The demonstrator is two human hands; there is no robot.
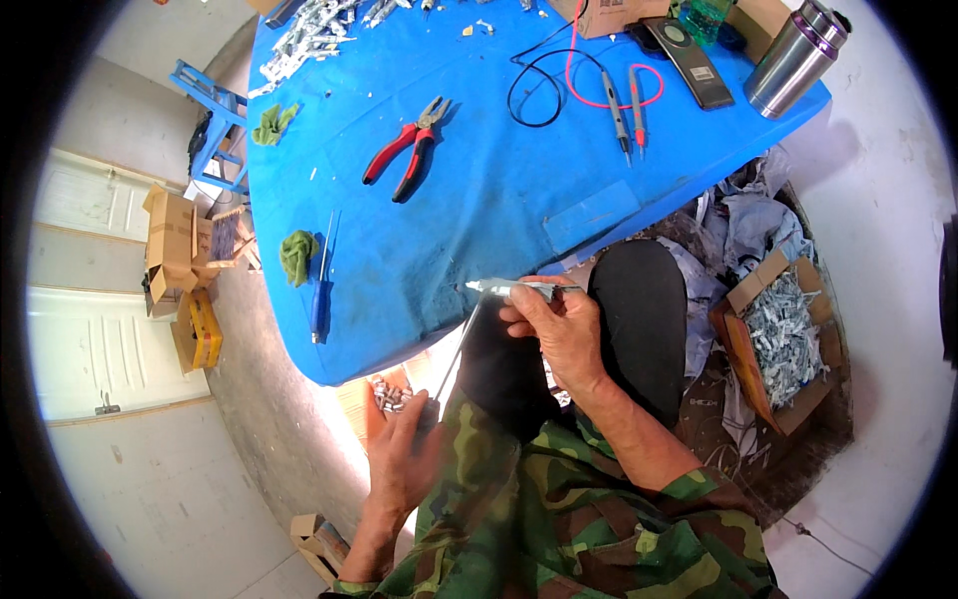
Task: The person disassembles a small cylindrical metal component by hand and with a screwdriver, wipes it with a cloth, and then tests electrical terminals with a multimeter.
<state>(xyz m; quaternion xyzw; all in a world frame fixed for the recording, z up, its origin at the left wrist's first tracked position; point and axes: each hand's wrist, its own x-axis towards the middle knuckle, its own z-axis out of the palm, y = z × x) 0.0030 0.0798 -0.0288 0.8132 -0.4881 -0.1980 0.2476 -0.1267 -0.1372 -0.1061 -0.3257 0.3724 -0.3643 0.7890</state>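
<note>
My right hand (567, 334) pinches a slim, pale silver tube-like piece (499, 288) with a pointed tip, held level just past the blue table's near edge. My left hand (401, 449), lower and to the left, is closed around the dark end of a thin metal rod (457, 354), which looks like a screwdriver shaft. The rod slants up toward the silver piece; I cannot tell whether they touch. Small silver cylinders (392, 394) show by the left fingers, in the hand or in a pale carton below; which one is unclear.
Pliers (409, 150), a blue-handled screwdriver (319, 304) and green cloths (297, 257) lie on the blue table (479, 200). Farther back are test probes (619, 120), a steel flask (798, 60) and a silver heap (304, 40). A carton of silver pieces (788, 334) stands right.
</note>
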